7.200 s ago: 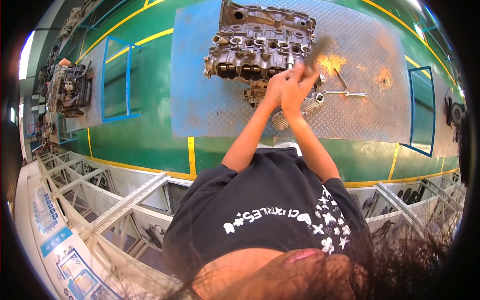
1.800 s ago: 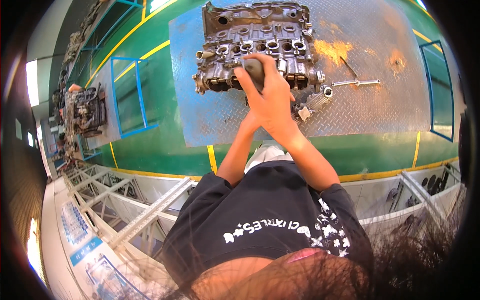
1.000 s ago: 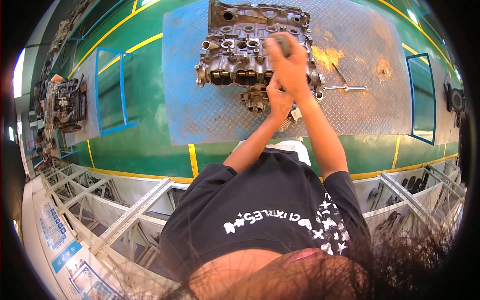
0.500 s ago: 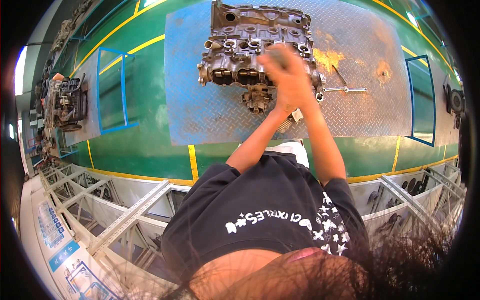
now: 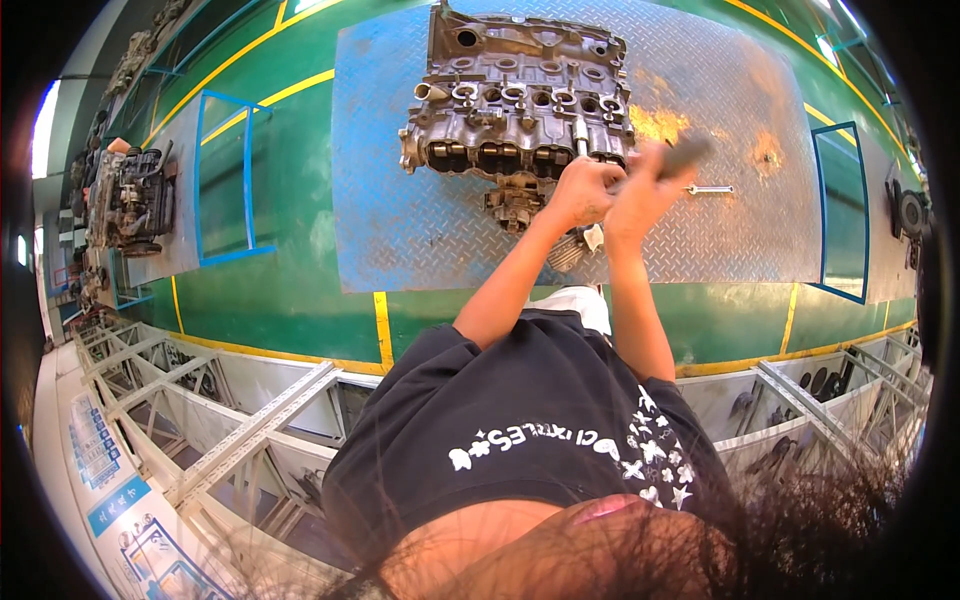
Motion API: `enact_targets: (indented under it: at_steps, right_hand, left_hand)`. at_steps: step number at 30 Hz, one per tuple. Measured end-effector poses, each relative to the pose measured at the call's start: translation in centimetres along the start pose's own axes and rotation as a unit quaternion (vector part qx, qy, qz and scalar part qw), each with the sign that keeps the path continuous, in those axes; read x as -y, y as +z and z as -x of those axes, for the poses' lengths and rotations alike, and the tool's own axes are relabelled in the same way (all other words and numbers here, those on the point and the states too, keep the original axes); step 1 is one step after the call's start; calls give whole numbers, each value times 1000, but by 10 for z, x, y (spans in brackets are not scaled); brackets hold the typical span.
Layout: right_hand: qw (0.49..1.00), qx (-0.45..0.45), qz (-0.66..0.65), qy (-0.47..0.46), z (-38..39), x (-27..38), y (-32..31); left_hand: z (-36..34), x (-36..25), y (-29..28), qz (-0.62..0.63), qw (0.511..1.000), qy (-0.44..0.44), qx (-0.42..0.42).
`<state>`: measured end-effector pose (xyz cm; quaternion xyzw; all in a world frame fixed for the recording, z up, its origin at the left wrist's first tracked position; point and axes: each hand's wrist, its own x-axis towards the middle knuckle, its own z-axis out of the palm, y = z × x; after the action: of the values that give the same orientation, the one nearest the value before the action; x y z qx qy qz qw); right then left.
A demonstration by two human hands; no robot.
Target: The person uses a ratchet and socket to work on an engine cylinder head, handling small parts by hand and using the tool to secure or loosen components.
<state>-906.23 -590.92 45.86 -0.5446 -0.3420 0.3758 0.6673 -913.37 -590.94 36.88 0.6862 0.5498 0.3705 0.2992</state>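
A dirty metal engine block (image 5: 480, 115) with open ports and bores lies on the diamond-plate bench. Just at its lower right edge, my left hand (image 5: 582, 192) is closed around the near end of a silver metal rod (image 5: 581, 140), whose far part rests over the block. Beside it, almost touching, my right hand (image 5: 638, 200) grips a dark-ended tool (image 5: 686, 153); its end is smeared by motion, so its kind is unclear. A silver wrench (image 5: 712, 189) lies on the plate to the right, partly hidden by my right hand.
The bench's plate (image 5: 385, 200) has blue paint on the left and rusty, yellow stains on the right. Blue metal frames (image 5: 248, 180) stand at both sides. Another engine (image 5: 135, 195) sits far left. White metal framing (image 5: 250, 425) runs behind me.
My hands, earlier together over the block, have drawn nearer and apart slightly. The right hand has swung right with the dark tool, and the silver rod now shows at my left hand.
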Motion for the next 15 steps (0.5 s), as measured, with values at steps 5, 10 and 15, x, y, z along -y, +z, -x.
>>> enact_targets:
  at_steps: [5,10,15]
  right_hand:
    - [692,649,241,-205,22,7,38]
    - [942,332,44,-32,15,4,24]
    - [998,-41,-56,-11,6,-43,-2]
  left_hand:
    - [18,34,48,546,817,-76,-169]
    - [26,2,11,344,884,-48,-314]
    - [27,-1,-9,80,982,104,-137]
